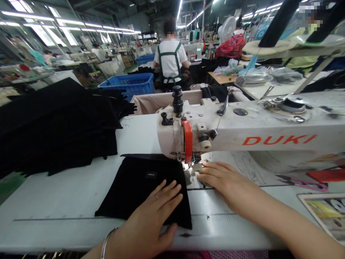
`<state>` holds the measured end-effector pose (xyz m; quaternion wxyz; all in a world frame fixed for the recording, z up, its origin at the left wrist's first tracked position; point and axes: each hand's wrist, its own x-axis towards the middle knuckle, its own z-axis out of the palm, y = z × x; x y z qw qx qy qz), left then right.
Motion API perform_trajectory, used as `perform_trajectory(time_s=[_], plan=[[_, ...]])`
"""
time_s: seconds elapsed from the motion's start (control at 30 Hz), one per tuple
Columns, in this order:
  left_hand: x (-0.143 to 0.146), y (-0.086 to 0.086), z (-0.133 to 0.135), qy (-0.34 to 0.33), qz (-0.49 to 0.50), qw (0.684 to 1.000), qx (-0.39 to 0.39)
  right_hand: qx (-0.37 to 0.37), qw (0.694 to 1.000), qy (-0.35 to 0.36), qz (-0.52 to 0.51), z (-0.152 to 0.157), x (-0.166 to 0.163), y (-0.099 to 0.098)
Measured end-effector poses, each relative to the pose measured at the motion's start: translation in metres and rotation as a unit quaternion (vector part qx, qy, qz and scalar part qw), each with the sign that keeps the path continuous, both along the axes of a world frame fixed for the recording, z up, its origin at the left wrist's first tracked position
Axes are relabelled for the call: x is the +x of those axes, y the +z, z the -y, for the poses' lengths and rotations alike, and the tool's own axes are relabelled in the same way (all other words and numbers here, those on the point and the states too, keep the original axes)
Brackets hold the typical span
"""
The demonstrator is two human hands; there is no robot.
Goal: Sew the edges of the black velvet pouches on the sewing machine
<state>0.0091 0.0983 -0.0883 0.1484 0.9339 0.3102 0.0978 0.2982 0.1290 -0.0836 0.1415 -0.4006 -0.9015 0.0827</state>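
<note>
A black fabric piece (129, 190) with a small dark label (151, 175) lies flat on the machine table, its right edge beside the needle area. My left hand (153, 216) rests on its lower right part, fingers spread. My right hand (221, 178) lies by the metal needle plate (192, 180), fingers stretched toward the presser foot; its fingertips are close to small metal parts there, and I see nothing held. Above the fabric's right corner is the head of a white sewing machine (223, 126) with an orange guard (188, 141).
A tall stack of black fabric (54, 126) covers the table's left side. Pink-handled thread snips (309, 182) and a red object (326, 175) lie at the right. Behind the machine stand a cloth-lined bin (161, 101) and a blue crate (132, 84). A person (171, 57) works ahead.
</note>
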Motion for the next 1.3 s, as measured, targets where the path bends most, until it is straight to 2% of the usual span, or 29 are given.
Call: perform_trajectory(time_s=[0.13,0.23,0.37,0.5,0.57,0.67,0.73,0.9,1.1,1.2,1.3], plan=[[0.001,-0.011,0.007,0.027,0.041,0.997,0.057,0.066,0.992,-0.103,-0.039,-0.024,-0.016,-0.014],[0.003,-0.014,0.008,0.014,0.033,0.994,0.101,0.07,0.989,-0.115,-0.054,-0.027,-0.033,-0.019],[0.006,-0.009,0.013,0.057,0.059,0.991,0.101,0.02,0.996,-0.048,-0.076,0.014,-0.037,-0.015],[0.01,-0.008,0.019,0.022,0.047,0.993,0.109,-0.072,0.981,-0.024,-0.178,0.067,-0.033,-0.017],[0.01,-0.008,0.018,0.068,0.101,0.988,0.091,-0.073,0.975,-0.037,-0.207,0.081,-0.036,-0.022],[0.006,-0.002,0.013,0.184,0.2,0.961,0.048,-0.045,0.971,-0.05,-0.229,0.084,-0.043,-0.03],[0.002,0.004,0.008,0.213,0.23,0.949,0.035,-0.026,0.971,-0.046,-0.234,0.081,-0.047,-0.032],[-0.006,0.014,0.004,0.128,0.18,0.974,0.049,-0.007,0.975,-0.024,-0.223,0.077,-0.047,-0.033],[0.005,0.002,0.009,-0.027,0.048,0.997,0.053,0.009,0.971,0.018,-0.238,0.077,-0.046,-0.039],[0.012,-0.004,0.012,-0.039,0.019,0.998,0.053,0.001,0.968,0.011,-0.251,0.077,-0.046,-0.039],[0.014,-0.007,0.015,-0.034,0.033,0.996,0.08,-0.001,0.968,0.012,-0.251,0.077,-0.046,-0.038]])
